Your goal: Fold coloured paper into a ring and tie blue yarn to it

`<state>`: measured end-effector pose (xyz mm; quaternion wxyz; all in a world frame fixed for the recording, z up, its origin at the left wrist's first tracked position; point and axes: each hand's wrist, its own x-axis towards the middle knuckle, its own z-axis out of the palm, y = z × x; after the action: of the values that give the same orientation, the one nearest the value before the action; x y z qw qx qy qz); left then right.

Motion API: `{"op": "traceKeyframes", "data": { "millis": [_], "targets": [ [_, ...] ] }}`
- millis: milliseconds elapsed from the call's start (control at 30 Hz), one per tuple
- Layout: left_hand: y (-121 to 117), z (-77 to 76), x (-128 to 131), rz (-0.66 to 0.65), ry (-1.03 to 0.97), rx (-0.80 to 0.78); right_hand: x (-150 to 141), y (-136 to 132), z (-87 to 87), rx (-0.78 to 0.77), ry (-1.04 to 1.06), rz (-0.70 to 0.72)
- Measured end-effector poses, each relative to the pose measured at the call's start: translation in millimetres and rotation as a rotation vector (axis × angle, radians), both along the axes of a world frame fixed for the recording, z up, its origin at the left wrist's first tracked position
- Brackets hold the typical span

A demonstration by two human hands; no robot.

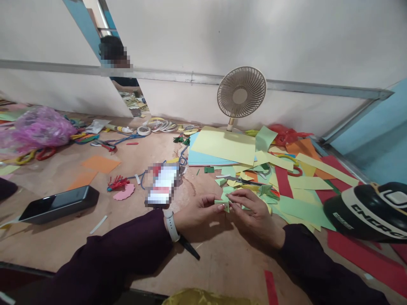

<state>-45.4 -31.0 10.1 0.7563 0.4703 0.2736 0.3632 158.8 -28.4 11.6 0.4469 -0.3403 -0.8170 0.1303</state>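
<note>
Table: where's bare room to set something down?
Bare tabletop: between the dark pen-like object and red strip, on the near side of the left hand and right hand. Smaller patch: between pink disc and left sleeve. Crowded: right side, paper scraps; back edge, tape rolls.

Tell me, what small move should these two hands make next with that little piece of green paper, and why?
Perhaps the right hand should gently press along the edge of the green paper while the left hand steadies it. Both hands have their fingertips at the small piece, and it looks bent, though the fingers hide part.
</note>
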Motion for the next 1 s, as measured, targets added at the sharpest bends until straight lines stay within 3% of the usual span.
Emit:
{"op": "traceKeyframes", "data": {
  "millis": [133, 233, 333, 500, 633, 767, 867, 1000],
  "targets": [
    [1.8, 1.4, -3.3, 0.001, 0.193, 0.243, -3.0, -1.0, 3.7, -0.260, 0.108, -0.031],
    [2.4, 2.1, -4.5, -0.008, 0.234, 0.310, -4.8, -2.5, 6.0, -0.478, 0.151, -0.087],
    [1.5, 2.4, -3.9, -0.014, 0.246, 0.269, -6.4, -4.0, 6.8, -0.640, 0.162, -0.054],
    [-1.0, 2.1, -1.1, 0.014, 0.161, 0.130, -9.8, -5.3, 4.9, -0.900, 0.377, 0.002],
    [-1.4, 0.7, 1.0, 0.074, 0.099, 0.086, -11.0, -5.3, 4.9, -0.917, 0.400, 0.050],
    [1.9, -0.1, 1.4, 0.123, 0.199, 0.074, -8.8, -3.0, 12.2, -0.833, 0.569, -0.106],
    [4.8, -2.0, 1.3, 0.184, 0.187, 0.113, -8.3, -3.4, 19.1, -0.938, 0.643, -0.086],
    [3.6, -2.2, 0.3, 0.259, 0.199, 0.310, -11.5, -8.8, 22.3, -1.104, 0.640, 0.049]
  ]
}}
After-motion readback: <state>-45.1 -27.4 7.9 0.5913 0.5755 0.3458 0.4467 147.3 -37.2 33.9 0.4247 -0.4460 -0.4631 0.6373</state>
